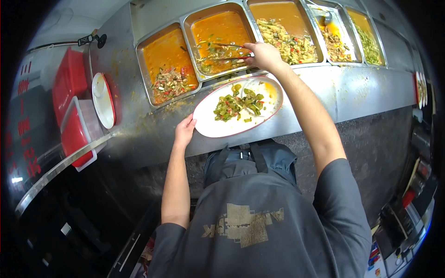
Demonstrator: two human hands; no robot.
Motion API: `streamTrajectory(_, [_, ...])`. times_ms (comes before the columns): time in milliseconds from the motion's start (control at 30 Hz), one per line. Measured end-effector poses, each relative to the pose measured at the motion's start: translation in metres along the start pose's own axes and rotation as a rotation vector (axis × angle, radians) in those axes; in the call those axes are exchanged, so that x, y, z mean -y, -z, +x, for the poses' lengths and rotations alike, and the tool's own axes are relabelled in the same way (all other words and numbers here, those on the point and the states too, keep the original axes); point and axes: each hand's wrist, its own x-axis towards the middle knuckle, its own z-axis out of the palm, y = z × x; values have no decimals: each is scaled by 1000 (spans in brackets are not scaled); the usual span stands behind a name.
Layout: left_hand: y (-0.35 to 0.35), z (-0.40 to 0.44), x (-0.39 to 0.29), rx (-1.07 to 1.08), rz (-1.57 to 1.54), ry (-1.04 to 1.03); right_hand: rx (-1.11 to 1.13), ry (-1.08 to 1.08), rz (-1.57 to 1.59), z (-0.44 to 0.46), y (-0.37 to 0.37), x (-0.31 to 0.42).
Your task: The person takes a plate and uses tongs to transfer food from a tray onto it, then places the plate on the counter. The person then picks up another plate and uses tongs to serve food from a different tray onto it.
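My left hand (184, 132) grips the left rim of a white oval plate (208, 123) with a red edge. Chopped green peppers (234, 107) lie on the plate, with orange sauce near its right end. In my right hand (266, 56) is a pair of tongs (234, 58), dark at the handle. Their tips reach into the second metal tray (197, 73) from the left, over orange broth with bits of green vegetable. Whether the tips hold any food, I cannot make out. The plate sits at the counter's front, just below that tray.
A tray of broth with meat pieces (172, 85) stands left. Rightward are an egg-and-vegetable tray (289, 44), a tray with a ladle (328, 18) and a green vegetable tray (368, 44). A white bowl (104, 102) and red containers (72, 74) are at far left.
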Motion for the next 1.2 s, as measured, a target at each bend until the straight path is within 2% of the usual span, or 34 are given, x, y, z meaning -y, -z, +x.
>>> streamTrajectory(33, [0,0,1,-6,-2,3,82,-30,-35,7,1,2])
streamTrajectory(133, [0,1,6,-7,-16,11,132,-19,-105,18,1,10])
streamTrajectory(367, [0,3,11,2,-35,8,78,11,-141,18,-19,13])
streamTrajectory(467, [1,2,7,2,-22,0,26,-4,-105,9,-29,10])
streamTrajectory(633, [1,-5,-11,4,15,1,31,-99,51,-15,3,9])
streamTrajectory(733, [0,-4,-11,7,31,-16,28,-58,229,-39,20,-8])
streamTrajectory(833, [1,-4,-10,9,41,-8,218,-18,452,-71,50,-8])
streamTrajectory(933, [1,-2,-2,5,30,-6,383,-9,539,-100,58,0])
streamTrajectory(1000, [0,-2,-1,-7,-4,-10,487,87,323,-109,60,12])
streamTrajectory(1067, [0,-3,-4,-5,2,-5,541,69,213,-113,68,26])
streamTrajectory(1167, [0,-4,-6,-6,9,-7,316,98,544,-112,55,12])
streamTrajectory(1200, [0,-3,-6,-6,10,-9,280,36,605,-106,54,9])
